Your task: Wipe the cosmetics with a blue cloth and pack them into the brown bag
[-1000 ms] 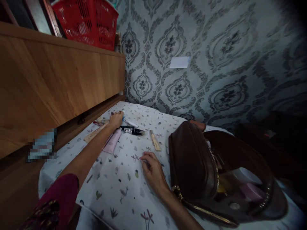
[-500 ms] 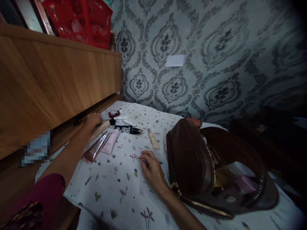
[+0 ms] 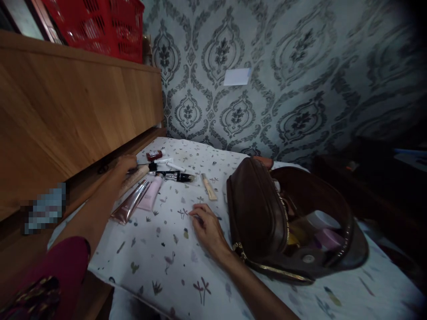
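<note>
My left hand [image 3: 125, 163] reaches to the far left edge of the bed, fingers curled, right against the wooden ledge. It lies just above a beige tube [image 3: 135, 177]; whether it holds anything is hidden. Beside it lie a rose-gold tube [image 3: 128, 205], a pink tube [image 3: 150, 195], a black-and-silver stick [image 3: 178, 177], a small red bottle [image 3: 155, 155] and a slim beige stick [image 3: 208, 187]. My right hand [image 3: 205, 226] rests on the patterned sheet [image 3: 167, 258], fingers bent, something thin and dark at its fingertips. An open brown bag [image 3: 256, 213] lies to its right.
A wooden cabinet front [image 3: 73, 102] runs along the left, with a red basket [image 3: 100, 24] on top. Patterned wallpaper [image 3: 267, 66] closes off the back. Inside the bag, pale jars [image 3: 320, 222] show. To the right it is dark.
My left hand has drawn back leftward from the pile of cosmetics to the wooden ledge, uncovering the rose-gold tube. My right hand has stayed put.
</note>
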Motion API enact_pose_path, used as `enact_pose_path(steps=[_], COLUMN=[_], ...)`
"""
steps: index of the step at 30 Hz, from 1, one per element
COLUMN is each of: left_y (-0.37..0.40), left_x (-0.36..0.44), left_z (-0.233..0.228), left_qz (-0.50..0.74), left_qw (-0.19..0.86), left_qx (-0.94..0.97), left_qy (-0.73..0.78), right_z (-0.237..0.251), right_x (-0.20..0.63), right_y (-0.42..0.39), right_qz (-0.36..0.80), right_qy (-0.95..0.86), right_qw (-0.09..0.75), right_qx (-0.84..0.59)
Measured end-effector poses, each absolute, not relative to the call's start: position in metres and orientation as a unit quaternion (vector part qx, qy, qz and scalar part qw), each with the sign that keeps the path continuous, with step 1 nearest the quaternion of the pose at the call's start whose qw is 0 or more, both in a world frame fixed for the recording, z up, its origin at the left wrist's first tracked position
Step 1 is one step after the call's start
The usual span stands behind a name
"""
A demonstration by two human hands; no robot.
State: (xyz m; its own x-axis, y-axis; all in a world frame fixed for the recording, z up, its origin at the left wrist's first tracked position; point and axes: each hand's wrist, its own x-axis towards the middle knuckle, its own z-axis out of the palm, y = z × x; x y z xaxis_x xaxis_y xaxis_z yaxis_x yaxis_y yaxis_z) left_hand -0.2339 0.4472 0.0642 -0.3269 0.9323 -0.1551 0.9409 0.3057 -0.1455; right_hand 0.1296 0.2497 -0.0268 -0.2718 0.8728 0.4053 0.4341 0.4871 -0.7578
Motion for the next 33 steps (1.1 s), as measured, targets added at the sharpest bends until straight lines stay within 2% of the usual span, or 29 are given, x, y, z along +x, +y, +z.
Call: enact_pose_path(steps=[6,14,18,25,33], left_y=[0.430,0.399,0.374,0.288,0.270], left_x=[-0.235,-0.203,-0.154,-0.057,-0.029], left_z=[0.069,0.086,0.083,0.058,0.029], left_qz=[-0.044,0.135,0.204,0.243,0.298], left_qw=[0.025,-0.024,0.022,0.160,0.191], left_qx=[0.592,0.636,0.732,0.855,0.830], left_qy=[0.804,0.759,0.649,0.430,0.432], right_z=[-0.023,-0.020,-0.023,-0.030,-0.024], right_x=[0.128,0.128,0.127,0.126,0.132], right_y=[0.248,0.247,0.247,0.251,0.253], right_qz=[0.266,0.261,0.262,0.266,0.285], right_qy=[-0.754,-0.756,-0.749,-0.699,-0.680], right_qw=[0.417,0.418,0.434,0.477,0.459], right_qx=[-0.433,-0.432,-0.427,-0.462,-0.496])
